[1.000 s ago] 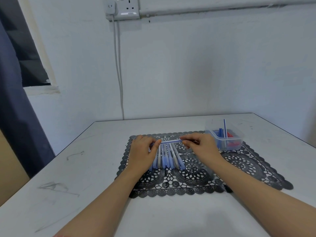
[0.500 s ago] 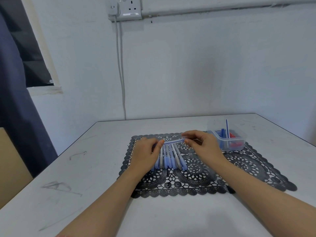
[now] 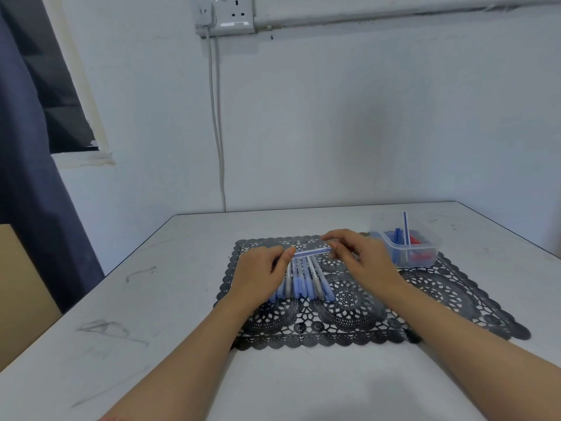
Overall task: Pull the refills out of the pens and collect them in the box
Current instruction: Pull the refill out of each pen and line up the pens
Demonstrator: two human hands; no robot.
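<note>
1. Firstly, at nine o'clock in the view, a dark blue curtain (image 3: pixel 27 177) hangs in front of a window (image 3: pixel 63 95). A brown board (image 3: pixel 18 284) stands below it at eight o'clock.
2. A white table (image 3: pixel 136 314) fills the lower half. A black lace mat (image 3: pixel 449 302) lies flat on it, a little right of the middle.
3. At twelve o'clock a wall socket (image 3: pixel 233 16) sits high on the wall. A grey cable (image 3: pixel 217 132) drops from it to the table's far edge.
4. The left hand (image 3: pixel 258 276) is over the ten o'clock part of the mat. Its fingers are curled, and thumb and forefinger pinch the left end of a pen. Whether the hand touches the pens beneath cannot be told.
5. The pen (image 3: pixel 311 252) has a clear barrel with a blue line through it. It is held level and crosswise between both hands, above the far ends of the row.
6. A row of pens (image 3: pixel 302 284) lies side by side on the mat, its blue and grey ends toward six o'clock. The left hand hides part of it.
7. The right hand (image 3: pixel 364 259) pinches the pen's right end between thumb and forefinger, with the other fingers loosely bent.
8. A clear plastic box (image 3: pixel 425 255) stands at the mat's two o'clock corner, just beside the right hand. It holds blue refills, including an upright refill (image 3: pixel 406 229) that leans above the rim. It also holds red pieces (image 3: pixel 415 240) too blurred to name.
</note>
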